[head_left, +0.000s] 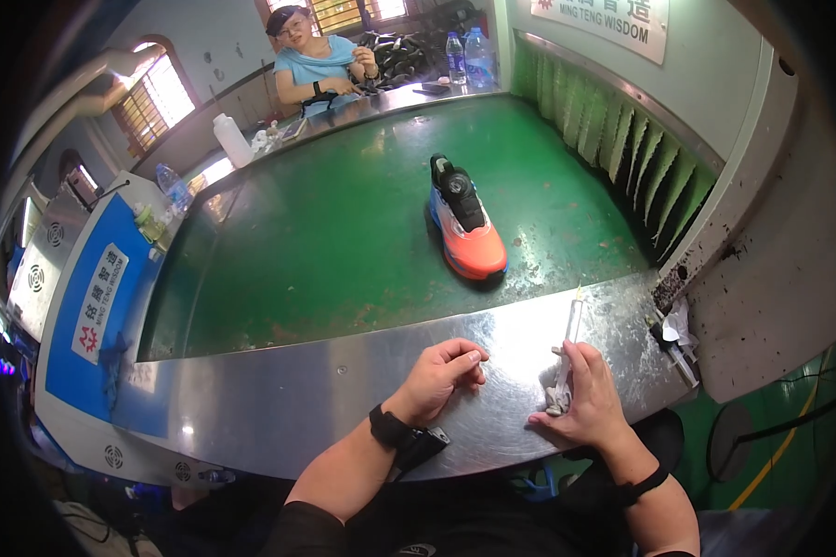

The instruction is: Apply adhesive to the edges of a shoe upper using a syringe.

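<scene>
My right hand (585, 395) is closed around a slim clear syringe (574, 320) with a thin yellowish tip pointing away from me. A small greyish-white lump (555, 401) shows by its palm; whether it belongs to the syringe I cannot tell. To the left, my left hand (438, 379) is curled with the thumb against the fingers, over the metal ledge (288, 390), and nothing shows in it. Beyond both hands, an orange-red and white sneaker (469, 237) with a black collar and a round dial stands on the green belt (344, 232), toe toward me, touched by neither hand.
Green strip curtains (613, 130) hang along the right side. A dark pen-like tool and crumpled white paper (680, 330) lie at the ledge's right end. Across the belt a person (320, 70) sits near water bottles (469, 60). A white bottle (232, 139) stands far left.
</scene>
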Tool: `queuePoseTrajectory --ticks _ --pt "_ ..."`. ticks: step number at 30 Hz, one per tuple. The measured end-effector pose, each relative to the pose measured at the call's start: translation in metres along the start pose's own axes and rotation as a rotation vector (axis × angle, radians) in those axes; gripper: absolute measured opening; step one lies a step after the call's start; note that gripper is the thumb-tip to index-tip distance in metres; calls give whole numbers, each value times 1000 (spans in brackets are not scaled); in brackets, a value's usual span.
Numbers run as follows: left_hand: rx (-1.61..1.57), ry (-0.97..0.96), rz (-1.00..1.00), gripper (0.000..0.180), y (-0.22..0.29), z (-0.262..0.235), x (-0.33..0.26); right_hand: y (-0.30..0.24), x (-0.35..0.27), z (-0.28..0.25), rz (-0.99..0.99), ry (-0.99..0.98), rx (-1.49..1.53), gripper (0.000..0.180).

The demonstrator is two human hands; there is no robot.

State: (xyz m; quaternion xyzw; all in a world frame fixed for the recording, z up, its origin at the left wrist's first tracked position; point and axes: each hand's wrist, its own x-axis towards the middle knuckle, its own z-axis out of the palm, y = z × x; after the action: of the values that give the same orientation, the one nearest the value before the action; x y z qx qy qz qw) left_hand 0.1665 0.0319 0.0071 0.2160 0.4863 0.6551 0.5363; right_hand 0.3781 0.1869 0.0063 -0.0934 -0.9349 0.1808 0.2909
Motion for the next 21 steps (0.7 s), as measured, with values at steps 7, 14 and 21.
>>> queuePoseTrajectory --ticks 7,14,21 --pt "-9 1 4 15 0 0 0 -1 1 -1 -2 14 5 109" --pt "1 -22 26 16 0 0 1 -1 1 -1 6 4 2 107" --pt "6 -10 28 17 0 -1 0 -1 2 0 -5 9 -1 107"
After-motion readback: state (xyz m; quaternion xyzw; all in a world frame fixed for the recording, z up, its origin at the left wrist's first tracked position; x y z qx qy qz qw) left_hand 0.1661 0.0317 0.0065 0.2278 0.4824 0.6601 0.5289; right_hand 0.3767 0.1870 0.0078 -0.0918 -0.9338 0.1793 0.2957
